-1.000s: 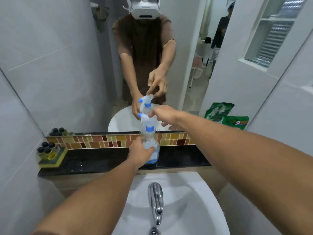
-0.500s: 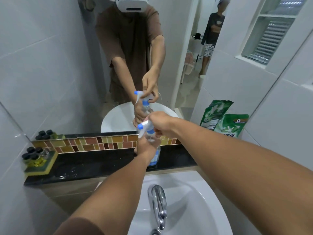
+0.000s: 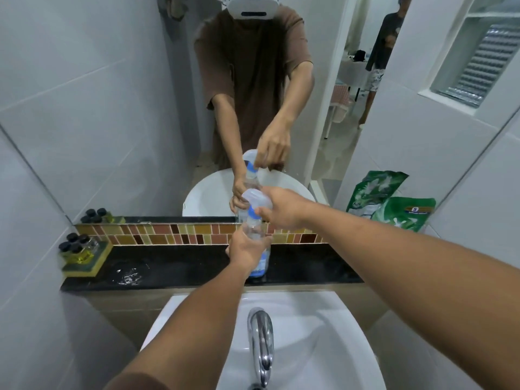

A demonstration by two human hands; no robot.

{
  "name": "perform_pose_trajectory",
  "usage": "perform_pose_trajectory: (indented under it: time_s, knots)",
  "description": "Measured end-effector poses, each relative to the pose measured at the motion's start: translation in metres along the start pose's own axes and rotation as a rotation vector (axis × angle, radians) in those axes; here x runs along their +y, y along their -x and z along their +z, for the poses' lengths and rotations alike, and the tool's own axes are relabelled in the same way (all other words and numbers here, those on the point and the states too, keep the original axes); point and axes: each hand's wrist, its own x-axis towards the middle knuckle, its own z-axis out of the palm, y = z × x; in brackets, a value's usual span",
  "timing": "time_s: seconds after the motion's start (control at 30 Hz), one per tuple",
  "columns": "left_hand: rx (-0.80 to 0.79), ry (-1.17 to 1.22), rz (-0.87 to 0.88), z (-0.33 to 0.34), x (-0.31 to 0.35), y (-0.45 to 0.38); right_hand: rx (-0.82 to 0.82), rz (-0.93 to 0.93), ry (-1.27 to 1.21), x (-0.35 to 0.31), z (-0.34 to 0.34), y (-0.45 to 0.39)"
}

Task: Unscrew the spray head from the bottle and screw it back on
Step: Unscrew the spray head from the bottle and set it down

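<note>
A clear plastic spray bottle [image 3: 260, 260] with a blue label stands upright on the black ledge [image 3: 174, 268] behind the sink. My left hand [image 3: 246, 250] is wrapped around its body from the front. On top sits the translucent white spray head [image 3: 254, 199] with a blue collar [image 3: 252, 214]. My right hand [image 3: 284, 208] grips the head and collar from the right side. The nozzle is hidden; the mirror [image 3: 112, 94] shows both hands on the bottle.
A white sink [image 3: 323, 347] with a chrome tap [image 3: 261, 342] lies just below the ledge. Small black-capped bottles [image 3: 77, 246] on a yellow-green sponge sit at the ledge's left end. Green refill pouches [image 3: 394, 204] lean at the right. A tiled strip runs under the mirror.
The spray head has turned: its blue nozzle pointed left earlier and is out of sight now. My right hand shifted its grip around the head. My left hand stayed on the bottle.
</note>
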Motion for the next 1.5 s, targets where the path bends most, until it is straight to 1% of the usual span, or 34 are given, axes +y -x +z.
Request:
perform_pose_trajectory:
  time_s: [0.13, 0.27, 0.33, 0.4, 0.47, 0.57, 0.63, 0.67, 0.73, 0.83, 0.93, 1.0, 1.1, 1.23, 1.3, 1.37, 1.5]
  knots:
    - [0.005, 0.038, -0.004, 0.000, -0.003, 0.003, 0.146, 0.002, -0.080, 0.006, -0.041, 0.020]
    - [0.040, 0.061, -0.029, 0.002, -0.004, 0.005, 0.336, -0.055, -0.263, 0.030, -0.083, 0.074]
    - [0.042, 0.070, -0.035, 0.002, -0.003, 0.006, 0.382, -0.064, -0.385, 0.054, -0.092, 0.105]
    - [0.047, 0.070, -0.036, 0.002, -0.003, 0.006, 0.385, -0.023, -0.534, 0.085, -0.084, 0.128]
    - [0.054, 0.072, -0.037, 0.002, -0.003, 0.007, 0.378, 0.095, -0.724, 0.118, -0.058, 0.136]
    - [0.061, 0.072, -0.030, -0.001, -0.005, 0.009, 0.360, 0.415, -1.165, 0.153, -0.002, 0.129]
    - [0.067, 0.076, -0.030, -0.004, -0.007, 0.008, 0.362, 0.608, -1.392, 0.170, 0.032, 0.118]
    - [0.067, 0.075, -0.033, -0.006, -0.008, 0.008, 0.366, 0.681, -1.468, 0.176, 0.047, 0.113]
    - [0.066, 0.067, -0.037, -0.009, -0.010, 0.007, 0.369, 0.787, -1.538, 0.184, 0.073, 0.102]
    - [0.107, 0.085, -0.040, -0.015, -0.014, 0.005, 0.334, 0.876, -1.492, 0.185, 0.100, 0.085]
    - [0.120, 0.087, -0.036, -0.022, -0.017, 0.003, 0.255, 0.955, -1.301, 0.180, 0.118, 0.064]
    - [0.129, 0.087, -0.014, -0.027, -0.019, 0.001, 0.238, 0.973, -1.167, 0.174, 0.124, 0.052]
    - [0.157, 0.081, 0.010, -0.035, -0.022, -0.002, 0.249, 0.941, -1.005, 0.163, 0.129, 0.038]
    - [0.148, 0.059, -0.007, -0.046, -0.026, -0.008, 0.172, 0.860, -0.642, 0.149, 0.134, 0.030]
    - [0.151, 0.051, -0.029, -0.048, -0.025, -0.008, 0.144, 0.849, -0.462, 0.143, 0.135, 0.028]
    - [0.146, 0.020, -0.035, -0.049, -0.025, -0.007, 0.118, 0.852, -0.393, 0.140, 0.135, 0.027]
    - [0.067, -0.071, -0.007, -0.059, -0.024, 0.000, 0.093, 0.841, -0.369, 0.138, 0.132, 0.040]
